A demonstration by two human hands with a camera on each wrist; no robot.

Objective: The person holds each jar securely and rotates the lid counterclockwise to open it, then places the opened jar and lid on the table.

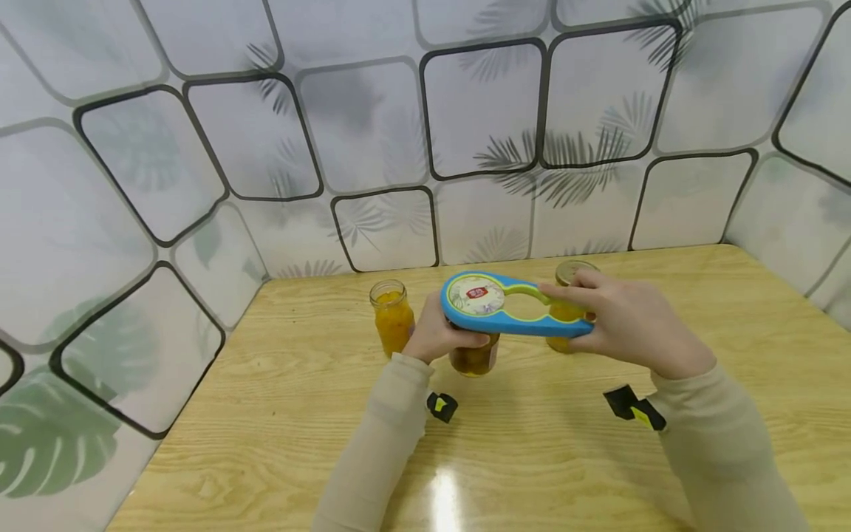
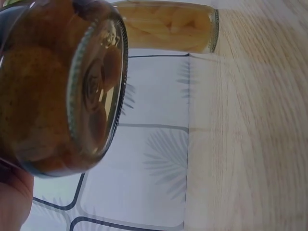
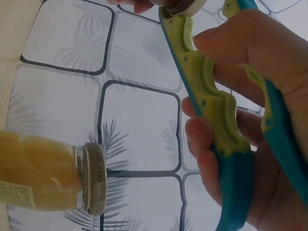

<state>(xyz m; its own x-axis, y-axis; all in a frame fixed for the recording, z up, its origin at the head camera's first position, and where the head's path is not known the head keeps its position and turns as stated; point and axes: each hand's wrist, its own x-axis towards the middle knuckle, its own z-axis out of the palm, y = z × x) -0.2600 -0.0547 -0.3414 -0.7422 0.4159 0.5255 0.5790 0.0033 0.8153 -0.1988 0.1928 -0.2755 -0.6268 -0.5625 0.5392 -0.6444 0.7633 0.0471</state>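
My left hand [image 1: 433, 334] grips a glass jar of dark brown contents [image 1: 473, 361]. Its bottom shows in the left wrist view, where the jar [image 2: 38, 96] appears held up off the table. A blue and yellow-green jar opener [image 1: 477, 295] lies over the top of this jar, hiding its lid in the head view. My right hand [image 1: 621, 318] holds the opener's two handles, fingers curled round the ridged side in the right wrist view, where the opener [image 3: 211, 96] reaches a metal lid [image 3: 187, 7] at the top edge.
An uncovered jar of orange-yellow fruit [image 1: 394, 325] stands behind the left hand. Farther right, partly behind the opener, is a jar of yellow fruit [image 3: 43, 171] with its metal lid on. Patterned wall covering [image 1: 372, 133] rises at the back of the wooden table [image 1: 279, 428].
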